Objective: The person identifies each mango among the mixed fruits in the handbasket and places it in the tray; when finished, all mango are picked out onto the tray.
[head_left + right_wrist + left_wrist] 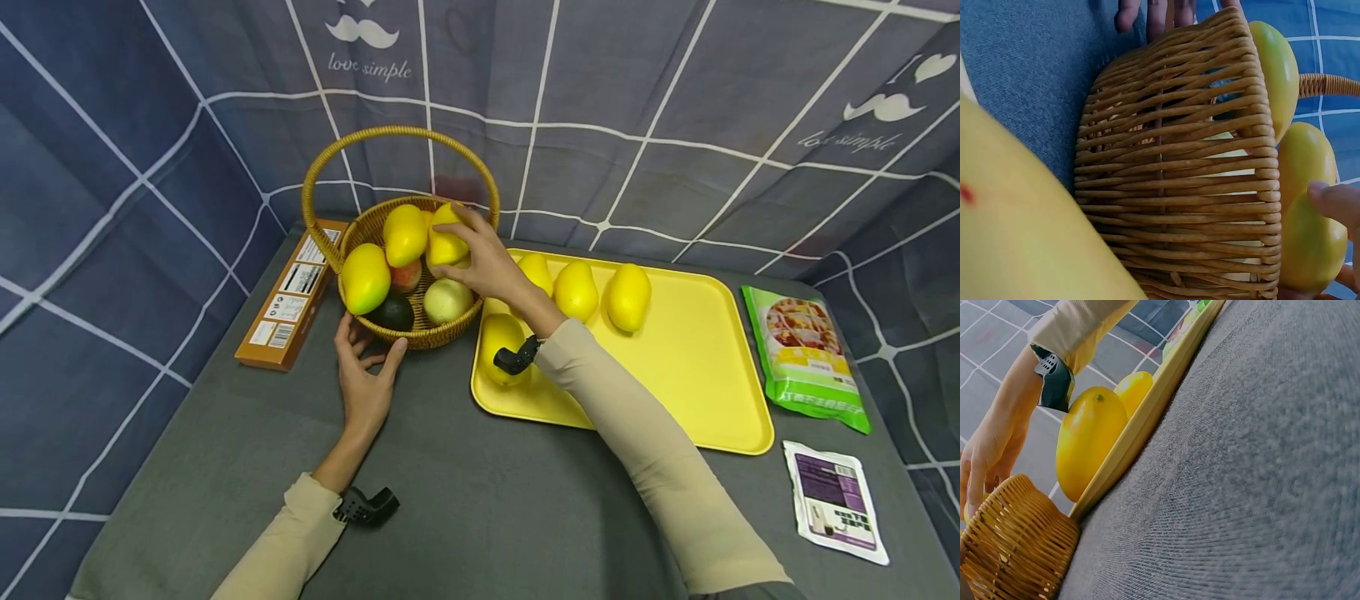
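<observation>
A wicker basket [431, 337] with a tall arched handle holds two yellow mangoes [405, 236], a green-yellow mango [365, 279], a dark avocado [393, 312], a red fruit [406, 276] and a pale green round fruit [447, 301]. At the basket's right side, my right hand [480, 254] grips one of the yellow mangoes [1313, 247], its thumb lying across the skin. My left hand [366, 375] rests against the basket's front left wall, thumb and fingers spread apart. Several more mangoes [629, 297] lie on the yellow tray [697, 367], beneath and beyond my right forearm.
A long orange-brown box [288, 304] lies just left of the basket. Right of the tray are a green food packet [806, 354] and a white and purple pouch [836, 502]. A grey-blue checked curtain [585, 167] surrounds the grey table [465, 500].
</observation>
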Demonstrator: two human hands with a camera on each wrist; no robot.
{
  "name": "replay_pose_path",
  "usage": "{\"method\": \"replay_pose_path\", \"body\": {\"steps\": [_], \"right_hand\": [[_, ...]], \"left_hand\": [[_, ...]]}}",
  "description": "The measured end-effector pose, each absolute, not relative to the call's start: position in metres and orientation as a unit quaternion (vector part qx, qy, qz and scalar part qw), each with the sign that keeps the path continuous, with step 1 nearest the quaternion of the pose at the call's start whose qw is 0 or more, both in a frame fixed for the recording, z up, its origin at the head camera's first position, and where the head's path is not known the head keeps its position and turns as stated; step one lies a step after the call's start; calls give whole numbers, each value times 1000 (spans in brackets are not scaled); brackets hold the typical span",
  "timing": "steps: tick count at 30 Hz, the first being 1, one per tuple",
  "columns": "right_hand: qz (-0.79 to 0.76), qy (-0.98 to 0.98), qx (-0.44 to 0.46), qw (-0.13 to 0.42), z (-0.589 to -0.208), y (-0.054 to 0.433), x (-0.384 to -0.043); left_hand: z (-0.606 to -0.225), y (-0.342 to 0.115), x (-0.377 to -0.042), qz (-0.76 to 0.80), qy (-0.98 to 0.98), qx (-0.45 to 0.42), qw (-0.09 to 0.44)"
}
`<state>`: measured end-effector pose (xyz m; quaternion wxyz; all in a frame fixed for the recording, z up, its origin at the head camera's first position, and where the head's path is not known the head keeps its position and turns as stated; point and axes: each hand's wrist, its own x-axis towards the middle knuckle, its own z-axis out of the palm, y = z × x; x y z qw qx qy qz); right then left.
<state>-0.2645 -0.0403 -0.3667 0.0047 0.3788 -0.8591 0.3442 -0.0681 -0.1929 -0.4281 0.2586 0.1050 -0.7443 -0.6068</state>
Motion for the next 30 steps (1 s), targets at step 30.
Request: {"method": "replay_pose_path", "body": {"steps": [30], "right_hand": [[364,-815,447,55,-362,-10,-247]], "left_hand": [[-428,-191,-67,-607,-746,106,255]]}}
